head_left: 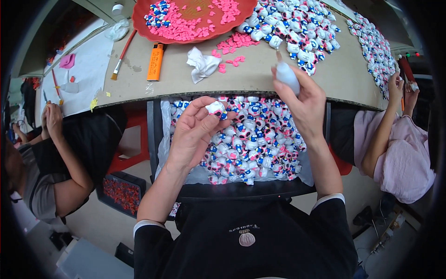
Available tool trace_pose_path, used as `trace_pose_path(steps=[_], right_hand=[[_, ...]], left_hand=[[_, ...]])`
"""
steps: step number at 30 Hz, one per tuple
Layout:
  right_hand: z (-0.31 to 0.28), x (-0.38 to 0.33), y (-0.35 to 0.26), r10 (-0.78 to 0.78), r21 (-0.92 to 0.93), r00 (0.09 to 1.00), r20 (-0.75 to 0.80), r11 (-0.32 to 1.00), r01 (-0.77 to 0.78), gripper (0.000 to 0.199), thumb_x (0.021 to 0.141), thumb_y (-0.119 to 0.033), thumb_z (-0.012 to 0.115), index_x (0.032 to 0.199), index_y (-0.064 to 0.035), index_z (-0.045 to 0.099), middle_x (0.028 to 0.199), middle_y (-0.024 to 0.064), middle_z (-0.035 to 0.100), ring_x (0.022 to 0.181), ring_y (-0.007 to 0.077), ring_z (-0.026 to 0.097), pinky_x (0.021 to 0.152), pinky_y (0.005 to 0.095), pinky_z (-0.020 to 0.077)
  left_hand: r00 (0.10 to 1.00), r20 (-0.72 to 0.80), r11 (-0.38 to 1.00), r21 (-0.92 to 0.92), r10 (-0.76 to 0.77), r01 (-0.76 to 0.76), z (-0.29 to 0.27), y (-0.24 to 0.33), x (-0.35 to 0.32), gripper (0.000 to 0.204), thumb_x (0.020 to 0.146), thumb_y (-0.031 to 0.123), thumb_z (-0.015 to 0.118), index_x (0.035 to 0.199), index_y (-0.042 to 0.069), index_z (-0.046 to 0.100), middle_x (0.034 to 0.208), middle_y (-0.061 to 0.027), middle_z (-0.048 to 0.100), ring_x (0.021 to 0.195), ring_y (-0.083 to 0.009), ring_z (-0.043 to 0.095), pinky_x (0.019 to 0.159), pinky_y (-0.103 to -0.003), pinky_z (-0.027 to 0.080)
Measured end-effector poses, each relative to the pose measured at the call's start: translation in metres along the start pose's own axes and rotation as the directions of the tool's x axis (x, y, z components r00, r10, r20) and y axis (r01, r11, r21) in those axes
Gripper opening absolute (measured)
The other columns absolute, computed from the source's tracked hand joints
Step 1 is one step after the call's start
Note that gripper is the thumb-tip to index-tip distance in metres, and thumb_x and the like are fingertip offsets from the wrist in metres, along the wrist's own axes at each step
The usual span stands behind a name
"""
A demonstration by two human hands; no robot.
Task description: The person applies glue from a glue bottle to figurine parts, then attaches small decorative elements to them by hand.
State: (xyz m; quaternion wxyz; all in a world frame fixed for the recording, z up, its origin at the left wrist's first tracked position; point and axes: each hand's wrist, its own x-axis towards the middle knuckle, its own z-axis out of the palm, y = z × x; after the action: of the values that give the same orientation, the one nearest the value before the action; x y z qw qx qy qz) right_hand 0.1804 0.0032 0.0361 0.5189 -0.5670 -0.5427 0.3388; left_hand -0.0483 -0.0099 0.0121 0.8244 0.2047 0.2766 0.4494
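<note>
My left hand (190,132) pinches a small white figurine (215,109) with blue and pink parts between thumb and fingers, above the near edge of the table. To its right, my right hand (306,104) is wrapped round a whitish squeeze bottle (288,78). The bottle's narrow brownish tip points up and away, apart from the figurine. Under both hands lies a black bin (246,191) with a pale liner, full of similar white, blue and pink figurines (255,144). Small loose pink pieces (234,43) are scattered on the table beyond my hands.
A red scalloped tray (139,21) holds pink pieces and some blue-and-white ones. Beside it is a large heap of figurines (302,30). A crumpled tissue (203,64), an orange lighter (155,63) and a brush (123,56) lie leftward. Co-workers sit on both sides.
</note>
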Motion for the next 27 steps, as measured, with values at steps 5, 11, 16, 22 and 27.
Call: trace_pose_path(steps=[5,11,16,22,27], right_hand=[[0.023,0.034,0.016,-0.097,-0.191,0.995,-0.011,0.977,0.093,0.028,0.078,-0.01,0.069,0.103,0.0021,0.06,0.092,0.0112,0.064,0.083,0.0168,0.063,0.075,0.0283,0.0485],[0.023,0.031,0.023,-0.165,-0.2,0.985,-0.046,0.968,0.153,0.044,0.075,-0.01,0.073,0.113,0.0001,0.051,0.094,0.0114,0.064,0.085,0.0199,0.062,0.077,0.0306,0.0469],[0.03,-0.002,-0.003,-0.482,-0.515,0.863,-0.15,0.783,0.348,0.037,0.073,-0.003,0.071,0.107,-0.0014,0.055,0.087,0.0112,0.063,0.08,0.0234,0.061,0.07,0.0364,0.0461],[0.074,0.029,0.004,-0.295,-0.477,0.934,0.203,0.803,0.357,0.007,0.077,-0.007,0.064,0.081,-0.0024,0.063,0.078,0.0123,0.061,0.078,0.0282,0.06,0.066,0.0394,0.0469],[0.079,0.035,-0.004,-0.1,-0.532,0.947,0.304,0.807,0.256,0.008,0.077,-0.01,0.063,0.082,-0.003,0.063,0.079,0.012,0.061,0.081,0.0301,0.059,0.071,0.0415,0.0466]], left_hand=[[1.0,-0.001,0.999,-0.018,-0.03,0.03,0.0,0.001,-0.002,0.033,0.09,0.002,0.054,0.121,0.003,0.045,0.109,-0.0111,0.058,0.105,-0.0276,0.06,0.088,-0.032,0.05],[0.999,-0.022,0.999,-0.015,-0.036,0.036,-0.003,0.009,-0.007,0.032,0.09,0.002,0.055,0.12,0.003,0.047,0.108,-0.0108,0.059,0.1,-0.0243,0.061,0.085,-0.031,0.051],[0.998,-0.057,0.999,0.041,0.008,-0.006,-0.006,0.013,-0.014,0.033,0.087,0.001,0.058,0.118,0.003,0.049,0.111,-0.0114,0.058,0.104,-0.025,0.06,0.087,-0.032,0.049],[0.997,-0.071,0.997,0.071,0.024,-0.019,-0.006,0.013,-0.014,0.033,0.086,0.002,0.06,0.118,0.002,0.049,0.11,-0.0111,0.058,0.104,-0.0241,0.059,0.088,-0.031,0.048],[0.993,-0.105,0.993,0.116,0.052,-0.039,-0.011,0.014,-0.016,0.033,0.085,-0.001,0.06,0.116,0.001,0.05,0.109,-0.0107,0.057,0.102,-0.0216,0.059,0.088,-0.03,0.048]])
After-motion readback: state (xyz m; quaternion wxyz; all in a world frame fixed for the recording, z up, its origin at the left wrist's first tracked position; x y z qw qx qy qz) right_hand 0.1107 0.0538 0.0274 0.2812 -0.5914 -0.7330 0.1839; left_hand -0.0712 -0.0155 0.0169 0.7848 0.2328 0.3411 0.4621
